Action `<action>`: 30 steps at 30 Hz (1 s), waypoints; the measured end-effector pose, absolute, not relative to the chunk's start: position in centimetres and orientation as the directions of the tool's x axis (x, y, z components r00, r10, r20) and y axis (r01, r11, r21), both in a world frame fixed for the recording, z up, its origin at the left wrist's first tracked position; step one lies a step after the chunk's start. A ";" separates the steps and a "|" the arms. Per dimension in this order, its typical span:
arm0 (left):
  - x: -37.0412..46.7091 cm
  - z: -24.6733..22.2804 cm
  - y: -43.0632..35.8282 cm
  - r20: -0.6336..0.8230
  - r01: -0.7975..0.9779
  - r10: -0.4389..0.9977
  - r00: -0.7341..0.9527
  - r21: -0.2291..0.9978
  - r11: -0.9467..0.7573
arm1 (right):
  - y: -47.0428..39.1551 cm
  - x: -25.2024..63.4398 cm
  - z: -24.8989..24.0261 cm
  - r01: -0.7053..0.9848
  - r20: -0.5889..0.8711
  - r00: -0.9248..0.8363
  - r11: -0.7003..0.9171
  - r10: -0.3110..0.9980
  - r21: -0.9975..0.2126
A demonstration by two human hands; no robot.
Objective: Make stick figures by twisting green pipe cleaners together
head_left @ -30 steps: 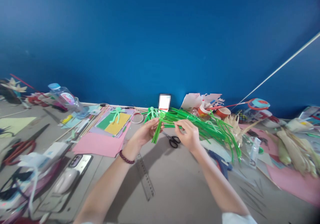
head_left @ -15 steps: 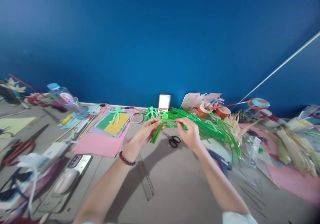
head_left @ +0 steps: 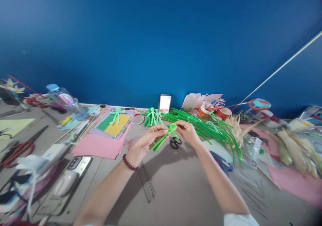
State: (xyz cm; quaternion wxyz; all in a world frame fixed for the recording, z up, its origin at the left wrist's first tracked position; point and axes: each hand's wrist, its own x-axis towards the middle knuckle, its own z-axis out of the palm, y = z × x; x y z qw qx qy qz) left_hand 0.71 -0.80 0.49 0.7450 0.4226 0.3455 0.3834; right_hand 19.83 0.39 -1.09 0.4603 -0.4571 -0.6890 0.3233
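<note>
From where I stand, the little green figure point(head_left: 173, 127) is up off the tabletop point(head_left: 181, 189), between the person's two hands, its coiled round top showing clearly. Its middle is harder to read: the left hand point(head_left: 151, 136) has its thumb and fingers closed on it there, and they cover part of it. The stems below slant out under those fingers, down and to the left. The right hand point(head_left: 187, 133) comes in from the other side with its fingers bent nearly together, fingertips at the edge of the coil; I can't tell whether they pinch it.

Just below, between the hands, lie black-handled scissors point(head_left: 175, 143), blades lost to sight. The clear ruler point(head_left: 146, 182) runs partly under the left wrist. Behind the hands are paler green figures point(head_left: 152, 117), too bunched to count, and loose green stems point(head_left: 201, 123) heaped to the right. The upright screen point(head_left: 165, 103) against the wall is partly pixelated.
</note>
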 end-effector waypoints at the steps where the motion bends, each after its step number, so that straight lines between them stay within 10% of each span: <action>1: 0.8 0.5 -0.9 -0.175 -0.251 0.856 0.486 0.911 0.329 | 0.4 19.9 -1.0 0.340 0.347 -0.163 0.383 0.924 -0.859; 14: 2.1 -1.9 -0.8 -0.019 0.142 0.860 0.509 0.988 -0.063 | -0.4 20.7 0.4 0.580 0.502 -0.285 0.564 0.817 -0.588; 30: 2.6 -4.8 0.5 0.057 0.225 0.915 0.400 0.961 -0.158 | -1.2 19.3 0.2 0.694 0.527 -0.421 0.636 0.738 -0.336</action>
